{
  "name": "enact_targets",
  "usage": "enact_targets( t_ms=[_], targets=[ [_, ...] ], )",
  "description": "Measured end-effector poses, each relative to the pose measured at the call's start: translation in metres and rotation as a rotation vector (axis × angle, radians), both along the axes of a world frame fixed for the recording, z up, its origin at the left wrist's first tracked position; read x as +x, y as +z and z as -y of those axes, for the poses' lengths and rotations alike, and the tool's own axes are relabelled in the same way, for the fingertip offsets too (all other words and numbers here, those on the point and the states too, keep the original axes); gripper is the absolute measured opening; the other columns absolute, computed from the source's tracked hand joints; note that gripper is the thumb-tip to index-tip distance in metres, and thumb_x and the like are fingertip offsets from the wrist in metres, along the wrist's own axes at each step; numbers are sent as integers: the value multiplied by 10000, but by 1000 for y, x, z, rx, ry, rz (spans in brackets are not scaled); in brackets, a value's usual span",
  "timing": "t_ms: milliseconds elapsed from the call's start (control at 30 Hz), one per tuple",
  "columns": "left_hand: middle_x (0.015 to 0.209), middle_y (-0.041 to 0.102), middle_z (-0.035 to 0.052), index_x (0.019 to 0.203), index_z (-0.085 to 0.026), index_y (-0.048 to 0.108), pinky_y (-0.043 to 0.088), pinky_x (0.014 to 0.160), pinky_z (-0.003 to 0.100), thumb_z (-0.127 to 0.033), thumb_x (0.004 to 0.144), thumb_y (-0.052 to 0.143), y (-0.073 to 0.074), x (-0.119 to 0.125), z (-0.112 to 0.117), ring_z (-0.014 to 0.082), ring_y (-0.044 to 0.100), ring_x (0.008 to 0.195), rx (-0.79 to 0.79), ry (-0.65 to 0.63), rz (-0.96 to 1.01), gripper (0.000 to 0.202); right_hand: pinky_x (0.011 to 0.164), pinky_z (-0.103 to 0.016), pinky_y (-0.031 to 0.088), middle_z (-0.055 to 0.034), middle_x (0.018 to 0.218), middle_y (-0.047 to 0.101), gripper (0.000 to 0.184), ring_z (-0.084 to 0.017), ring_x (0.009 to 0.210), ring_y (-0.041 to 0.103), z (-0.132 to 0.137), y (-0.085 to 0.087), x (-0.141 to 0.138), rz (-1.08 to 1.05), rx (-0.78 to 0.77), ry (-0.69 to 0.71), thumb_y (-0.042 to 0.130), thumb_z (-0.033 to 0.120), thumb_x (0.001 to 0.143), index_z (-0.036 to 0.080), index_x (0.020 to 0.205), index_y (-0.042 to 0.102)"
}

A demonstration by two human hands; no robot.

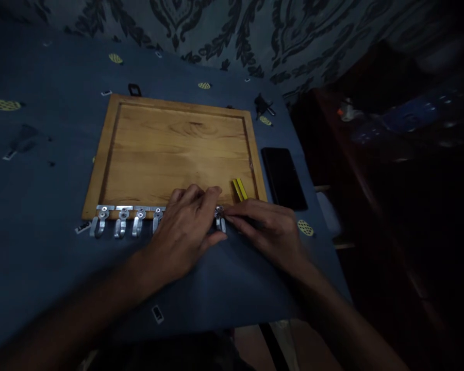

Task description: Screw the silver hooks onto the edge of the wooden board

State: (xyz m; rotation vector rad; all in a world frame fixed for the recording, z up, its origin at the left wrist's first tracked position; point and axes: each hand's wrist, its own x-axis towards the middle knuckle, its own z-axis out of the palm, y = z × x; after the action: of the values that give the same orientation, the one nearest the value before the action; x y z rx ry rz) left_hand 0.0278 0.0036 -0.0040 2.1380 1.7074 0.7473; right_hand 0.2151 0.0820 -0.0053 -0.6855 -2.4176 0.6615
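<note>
Five hooks (140, 214) show along one board (178, 149), right hand (272, 224) pinched together, left hand (183, 226) with grip unclear.

At my twelve o'clock, and running round toward one, a pale grey-blue wall (251, 31) covered in dark leafy scrolls rises behind the blue tabletop (42, 206), which spreads out to my nine o'clock and is dotted with yellow ovals and small pale labels. Toward my two and three o'clock I have a piece of dark furniture with a reddish-brown edge (350, 141), beyond the drop of the tabletop. The light around me is dim, strongest near the middle and sinking almost to black at my three.
</note>
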Motion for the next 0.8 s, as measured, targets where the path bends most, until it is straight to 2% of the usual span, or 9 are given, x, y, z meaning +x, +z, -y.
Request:
enact_targets(
  t_ms=[233, 367, 633, 800],
  targets=[
    [1076, 680, 60, 1274, -177, 443, 427, 870, 375, -254, 821, 818, -1, 0, -1, 261, 568, 1022, -7, 4, 2, 593, 786, -254, 627, -28, 917, 805, 118, -154, 822, 772, -2, 0, 1, 60, 48, 44, 659, 131, 915, 201, 981, 728],
    [1083, 676, 60, 1271, -192, 443, 426, 876, 381, -244, 822, 810, -1, 1, -1, 265, 567, 1027, -27, 12, 5, 582, 760, -224, 611, -42, 871, 787, 101, -144, 798, 762, -4, 3, -1, 92, 84, 92, 619, 126, 936, 164, 940, 713],
    [1038, 660, 51, 1219, -197, 474, 430, 864, 375, -243, 829, 798, -1, 1, -1, 266, 573, 1017, -25, 15, 6, 509, 670, -231, 575, -41, 828, 721, 171, -138, 745, 716, -8, 11, -3, 264, 87, 144, 521, 144, 988, 163, 978, 691],
    [1020, 659, 47, 1229, -194, 474, 431, 860, 371, -230, 824, 799, 0, 2, -1, 268, 574, 1018, -29, 20, 0, 521, 658, -198, 550, -18, 814, 684, 182, -117, 724, 689, -12, 15, -3, 273, 56, 184, 509, 143, 994, 186, 984, 686]
  ],
)
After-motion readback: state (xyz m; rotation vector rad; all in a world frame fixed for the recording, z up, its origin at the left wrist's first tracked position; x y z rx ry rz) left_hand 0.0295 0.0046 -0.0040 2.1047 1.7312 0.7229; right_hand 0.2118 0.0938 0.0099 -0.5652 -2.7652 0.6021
